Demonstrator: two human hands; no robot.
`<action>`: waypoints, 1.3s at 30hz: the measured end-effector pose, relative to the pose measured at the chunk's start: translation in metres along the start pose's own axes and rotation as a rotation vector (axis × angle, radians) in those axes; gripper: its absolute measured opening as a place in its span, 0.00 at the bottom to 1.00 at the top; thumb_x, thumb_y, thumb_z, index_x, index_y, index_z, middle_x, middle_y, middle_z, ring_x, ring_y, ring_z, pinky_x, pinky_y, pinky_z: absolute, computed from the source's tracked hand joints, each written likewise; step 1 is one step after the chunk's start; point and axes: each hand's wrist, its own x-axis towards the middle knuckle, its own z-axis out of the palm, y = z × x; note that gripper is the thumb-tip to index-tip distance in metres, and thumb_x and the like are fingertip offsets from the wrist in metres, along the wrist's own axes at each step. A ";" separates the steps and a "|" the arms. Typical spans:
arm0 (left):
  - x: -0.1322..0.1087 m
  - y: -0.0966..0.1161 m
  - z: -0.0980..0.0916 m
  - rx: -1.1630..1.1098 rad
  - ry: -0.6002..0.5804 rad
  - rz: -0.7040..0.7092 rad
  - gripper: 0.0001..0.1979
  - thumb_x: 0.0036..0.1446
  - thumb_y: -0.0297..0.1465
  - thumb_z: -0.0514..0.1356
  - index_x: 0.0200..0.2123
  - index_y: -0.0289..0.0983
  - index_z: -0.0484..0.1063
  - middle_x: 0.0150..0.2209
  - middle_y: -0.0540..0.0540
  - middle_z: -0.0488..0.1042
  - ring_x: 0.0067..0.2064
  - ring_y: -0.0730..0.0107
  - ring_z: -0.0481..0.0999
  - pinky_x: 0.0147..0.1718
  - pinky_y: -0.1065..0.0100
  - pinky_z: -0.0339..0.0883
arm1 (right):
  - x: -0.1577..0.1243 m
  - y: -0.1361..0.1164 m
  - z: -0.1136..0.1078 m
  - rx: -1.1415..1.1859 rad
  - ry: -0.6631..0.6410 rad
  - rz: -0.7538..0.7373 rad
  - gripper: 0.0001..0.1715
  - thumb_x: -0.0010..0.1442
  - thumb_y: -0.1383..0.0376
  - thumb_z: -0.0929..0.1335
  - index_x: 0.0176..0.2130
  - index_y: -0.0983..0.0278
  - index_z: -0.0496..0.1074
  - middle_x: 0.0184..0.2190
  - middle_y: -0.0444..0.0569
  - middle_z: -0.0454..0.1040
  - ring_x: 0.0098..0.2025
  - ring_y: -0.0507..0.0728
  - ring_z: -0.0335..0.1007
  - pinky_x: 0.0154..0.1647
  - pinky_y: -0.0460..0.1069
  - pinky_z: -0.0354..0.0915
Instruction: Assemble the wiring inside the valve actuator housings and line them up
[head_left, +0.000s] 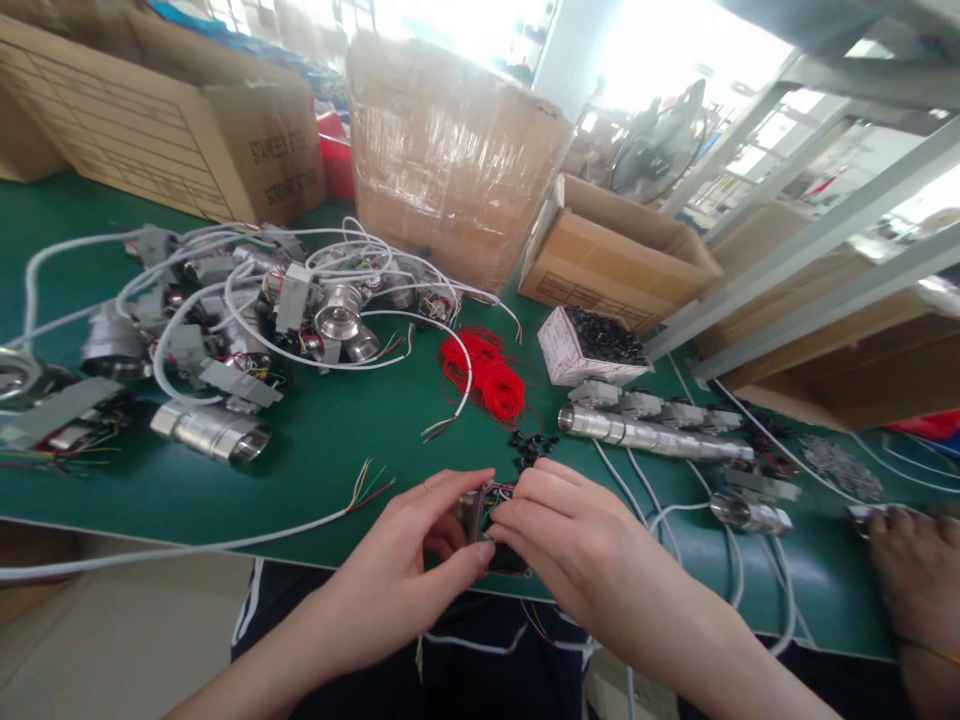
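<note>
Head view — open housing (472,515) at near edge of green bench (337,430)

Held in left hand (405,555), thumb and fingers parted around one side: the housing, with thin coloured wires (491,500) showing inside. At its opening, fingertips bunched close together: right hand (574,525) — cannot tell what, if anything, is pinched there. Just beyond: small black parts (532,447), then red tangle of strands (484,375). Off left: heap of metal fittings (337,315). Far right: another person's hand (919,565).
</note>
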 end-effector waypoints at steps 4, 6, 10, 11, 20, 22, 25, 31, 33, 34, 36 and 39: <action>-0.002 -0.004 -0.001 0.013 -0.064 -0.006 0.36 0.50 0.30 0.68 0.64 0.41 0.66 0.55 0.43 0.72 0.38 0.67 0.80 0.40 0.65 0.77 | -0.013 0.010 0.003 0.159 0.373 0.170 0.10 0.71 0.70 0.65 0.42 0.65 0.78 0.33 0.48 0.77 0.33 0.53 0.74 0.33 0.46 0.70; -0.002 -0.005 -0.001 0.031 -0.066 -0.001 0.38 0.47 0.26 0.69 0.64 0.43 0.66 0.57 0.43 0.70 0.39 0.67 0.79 0.41 0.65 0.77 | -0.023 0.013 0.005 0.169 0.498 0.275 0.10 0.69 0.71 0.66 0.43 0.63 0.78 0.32 0.46 0.77 0.32 0.52 0.74 0.31 0.45 0.70; 0.001 -0.006 0.001 0.073 -0.014 0.034 0.32 0.52 0.25 0.66 0.61 0.43 0.69 0.55 0.45 0.72 0.37 0.69 0.79 0.39 0.67 0.78 | -0.044 0.012 0.015 0.295 0.474 0.298 0.09 0.65 0.73 0.68 0.39 0.62 0.78 0.31 0.46 0.75 0.31 0.52 0.73 0.30 0.45 0.70; 0.002 -0.005 0.001 0.079 -0.009 0.045 0.31 0.52 0.25 0.66 0.60 0.42 0.70 0.53 0.45 0.73 0.36 0.70 0.78 0.37 0.68 0.78 | -0.049 0.011 0.018 0.330 0.454 0.285 0.09 0.64 0.74 0.69 0.38 0.62 0.78 0.31 0.46 0.75 0.32 0.52 0.73 0.31 0.45 0.70; 0.007 -0.001 0.000 0.087 -0.002 0.034 0.30 0.52 0.26 0.69 0.59 0.42 0.70 0.46 0.50 0.76 0.32 0.73 0.78 0.34 0.72 0.78 | -0.067 0.013 0.039 0.370 0.403 0.184 0.12 0.65 0.76 0.67 0.43 0.64 0.78 0.36 0.49 0.76 0.36 0.54 0.73 0.35 0.47 0.71; 0.006 -0.001 0.000 0.079 -0.002 0.028 0.30 0.52 0.25 0.69 0.59 0.43 0.70 0.46 0.51 0.76 0.32 0.75 0.78 0.35 0.73 0.77 | -0.065 0.015 0.040 0.358 0.393 0.170 0.12 0.66 0.76 0.67 0.43 0.64 0.78 0.36 0.50 0.76 0.36 0.54 0.73 0.36 0.47 0.72; 0.006 -0.001 0.000 0.069 -0.002 0.018 0.31 0.51 0.24 0.69 0.59 0.43 0.70 0.45 0.52 0.76 0.32 0.76 0.78 0.35 0.73 0.77 | -0.063 0.017 0.039 0.350 0.358 0.144 0.12 0.66 0.76 0.66 0.42 0.65 0.78 0.36 0.50 0.76 0.36 0.54 0.73 0.34 0.47 0.71; 0.006 0.002 0.000 0.076 0.001 0.017 0.32 0.51 0.24 0.69 0.59 0.43 0.70 0.42 0.52 0.76 0.32 0.75 0.77 0.34 0.73 0.77 | -0.064 0.019 0.035 0.338 0.293 0.087 0.13 0.67 0.76 0.65 0.43 0.64 0.77 0.35 0.50 0.76 0.36 0.55 0.71 0.34 0.49 0.69; 0.007 0.002 0.000 0.076 -0.001 0.019 0.31 0.51 0.24 0.69 0.59 0.43 0.70 0.41 0.53 0.76 0.32 0.75 0.77 0.34 0.73 0.77 | -0.064 0.018 0.035 0.316 0.289 0.082 0.13 0.67 0.76 0.65 0.43 0.64 0.76 0.35 0.50 0.75 0.35 0.55 0.70 0.33 0.49 0.68; 0.007 0.002 0.000 0.075 -0.001 0.018 0.31 0.51 0.24 0.69 0.59 0.43 0.70 0.40 0.53 0.76 0.32 0.75 0.77 0.33 0.73 0.77 | -0.065 0.016 0.035 0.302 0.292 0.082 0.13 0.67 0.76 0.65 0.42 0.64 0.76 0.34 0.50 0.75 0.35 0.55 0.69 0.33 0.49 0.68; 0.008 0.003 0.000 0.070 -0.001 0.017 0.31 0.51 0.24 0.69 0.59 0.42 0.70 0.41 0.53 0.76 0.31 0.75 0.77 0.33 0.73 0.77 | -0.065 0.014 0.036 0.279 0.299 0.083 0.13 0.67 0.77 0.64 0.42 0.65 0.76 0.34 0.50 0.75 0.34 0.55 0.68 0.33 0.49 0.67; 0.007 0.002 0.000 0.064 0.000 0.015 0.31 0.51 0.24 0.69 0.59 0.43 0.70 0.42 0.52 0.76 0.32 0.74 0.78 0.34 0.73 0.77 | -0.066 0.009 0.040 0.267 0.314 0.092 0.13 0.66 0.78 0.64 0.42 0.66 0.75 0.33 0.51 0.74 0.34 0.56 0.67 0.32 0.50 0.67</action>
